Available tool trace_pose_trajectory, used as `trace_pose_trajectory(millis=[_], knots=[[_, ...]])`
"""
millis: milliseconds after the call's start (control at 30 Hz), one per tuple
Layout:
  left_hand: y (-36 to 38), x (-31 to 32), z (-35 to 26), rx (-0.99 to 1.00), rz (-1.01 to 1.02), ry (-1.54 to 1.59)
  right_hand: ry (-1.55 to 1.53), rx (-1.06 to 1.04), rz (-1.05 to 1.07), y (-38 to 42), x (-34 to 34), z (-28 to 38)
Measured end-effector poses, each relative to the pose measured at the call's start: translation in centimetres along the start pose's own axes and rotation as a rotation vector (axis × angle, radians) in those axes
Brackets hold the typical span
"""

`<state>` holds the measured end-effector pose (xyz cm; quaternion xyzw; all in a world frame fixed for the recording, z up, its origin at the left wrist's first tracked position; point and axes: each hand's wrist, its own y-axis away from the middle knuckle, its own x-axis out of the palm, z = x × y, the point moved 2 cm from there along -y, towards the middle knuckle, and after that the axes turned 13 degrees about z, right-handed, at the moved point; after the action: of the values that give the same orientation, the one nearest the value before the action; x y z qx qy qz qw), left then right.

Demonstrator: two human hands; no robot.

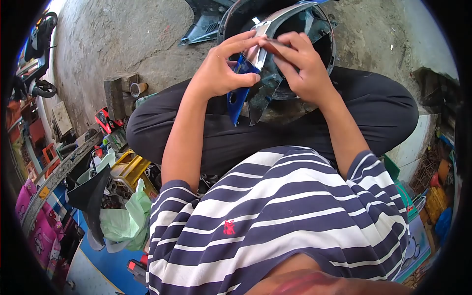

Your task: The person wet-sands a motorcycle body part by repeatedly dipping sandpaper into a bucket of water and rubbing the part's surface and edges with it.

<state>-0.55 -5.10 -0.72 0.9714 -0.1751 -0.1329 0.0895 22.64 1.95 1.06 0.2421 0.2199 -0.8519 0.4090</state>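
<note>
Sitting cross-legged on the grey concrete floor (123,34), I hold a blue and silver plastic fairing panel (246,73) up over my lap, just in front of a dark rounded plastic shell (319,29) that rests against my knees. My left hand (221,66) is curled around the upper part of the panel, thumb and fingertips pinching its silver edge near the top. My right hand (300,66) is closed too, with its fingers bent down onto the same edge, meeting the left fingertips; a thin dark strip seems to be pressed between them, though I cannot tell what it is. The panel's blue lower end hangs down between my wrists, touching nothing I can see, and a darker translucent piece sits right behind it.

My black trousers (373,113) fill the space under the panel, and my navy and white striped T-shirt (275,211) takes up the bottom of the view.

Off to my left, on the floor, a pale green plastic bag (125,219) lies beside a yellow metal part (129,164) and a black cone-shaped cover (91,194). Farther out sits a small grey block with a little paper cup (137,89) next to it. Another dark panel (204,24) lies on the floor beyond the shell, well apart from my hands.
</note>
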Motion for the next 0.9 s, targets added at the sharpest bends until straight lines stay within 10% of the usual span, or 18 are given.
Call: trace_pose_trajectory(millis=[900], knots=[[0.0, -0.1, -1.2, -0.017, 0.039, -0.067, -0.006, 0.036, 0.091, 0.7, -0.9, 1.5]])
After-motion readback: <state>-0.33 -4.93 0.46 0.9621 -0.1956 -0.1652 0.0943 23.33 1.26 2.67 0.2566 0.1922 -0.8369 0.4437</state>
